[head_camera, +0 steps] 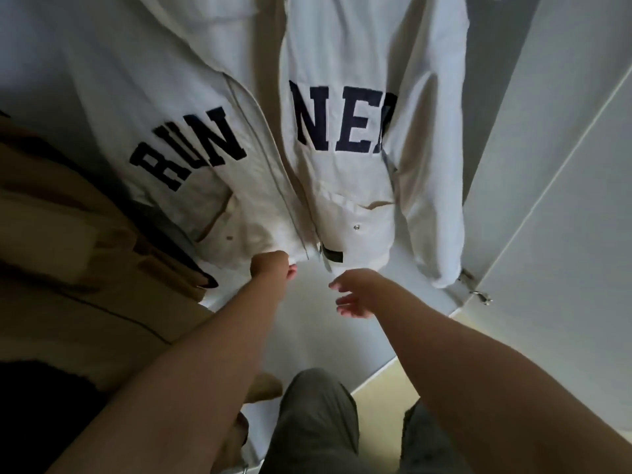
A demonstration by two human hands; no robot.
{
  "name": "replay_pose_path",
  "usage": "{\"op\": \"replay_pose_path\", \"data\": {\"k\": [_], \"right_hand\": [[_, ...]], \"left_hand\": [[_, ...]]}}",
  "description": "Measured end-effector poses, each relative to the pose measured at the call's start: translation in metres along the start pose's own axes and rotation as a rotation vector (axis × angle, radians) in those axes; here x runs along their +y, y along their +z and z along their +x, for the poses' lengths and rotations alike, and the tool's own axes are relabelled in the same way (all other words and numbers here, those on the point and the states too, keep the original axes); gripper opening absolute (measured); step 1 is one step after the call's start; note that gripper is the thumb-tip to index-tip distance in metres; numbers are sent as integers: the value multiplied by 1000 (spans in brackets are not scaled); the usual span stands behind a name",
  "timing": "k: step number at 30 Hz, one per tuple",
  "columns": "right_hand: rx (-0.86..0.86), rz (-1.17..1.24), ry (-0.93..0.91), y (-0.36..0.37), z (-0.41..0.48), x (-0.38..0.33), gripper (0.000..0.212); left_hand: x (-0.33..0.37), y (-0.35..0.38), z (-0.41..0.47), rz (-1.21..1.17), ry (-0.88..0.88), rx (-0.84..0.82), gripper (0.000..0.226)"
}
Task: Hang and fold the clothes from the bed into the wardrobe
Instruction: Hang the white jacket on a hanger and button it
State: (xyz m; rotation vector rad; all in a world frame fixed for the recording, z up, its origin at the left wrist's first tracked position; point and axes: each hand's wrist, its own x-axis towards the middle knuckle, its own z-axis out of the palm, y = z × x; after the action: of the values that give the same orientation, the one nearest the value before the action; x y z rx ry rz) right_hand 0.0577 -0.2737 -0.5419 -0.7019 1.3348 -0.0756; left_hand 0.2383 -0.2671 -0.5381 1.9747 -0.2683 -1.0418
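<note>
Soft, dim light is brightest on the door (pixel 547 165) at the right and on the pale jacket (pixel 205 97), the lower left of the frame sinks into near-black shadow, the fingers of the right hand (pixel 359 293) are motion-blurred, and wide-angle distortion bends lines toward the edges.

Left hand (pixel 272 268) grips hem of hanging white jacket (pixel 212 107); right hand (pixel 355 295) loose, apart.

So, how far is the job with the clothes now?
Done: the white jacket hangs in the wardrobe, beside a beige coat. In hand: the left hand grips its hem by the zipper; the right hand is open below. Left: the bed is out of view, so I cannot tell.
</note>
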Motion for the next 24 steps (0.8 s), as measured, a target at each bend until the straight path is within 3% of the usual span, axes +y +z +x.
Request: {"op": "replay_pose_path", "data": {"k": [3,5,8,10,12,15,20,24], "right_hand": [[-16,346,31,17,66,23,71],[-5,568,-37,25,101,32,78],[-25,739,-180,24,139,44,54],[10,782,-245,14,147,58,33],[59,795,-270,1,143,72,24],[109,676,-256,-17,123,81,21],[226,488,-300,-28,109,73,18],[255,415,-266,-28,111,87,31]], "left_hand": [[-49,9,49,-23,-52,39,17],[-71,17,74,-8,-29,-26,17],[-97,29,101,20,72,-143,27],[-113,35,104,5,115,-223,22],[-124,38,96,75,237,-240,15],[-121,41,75,68,368,-362,45],[-109,50,52,121,403,-656,27],[-118,57,46,75,478,-533,11]]}}
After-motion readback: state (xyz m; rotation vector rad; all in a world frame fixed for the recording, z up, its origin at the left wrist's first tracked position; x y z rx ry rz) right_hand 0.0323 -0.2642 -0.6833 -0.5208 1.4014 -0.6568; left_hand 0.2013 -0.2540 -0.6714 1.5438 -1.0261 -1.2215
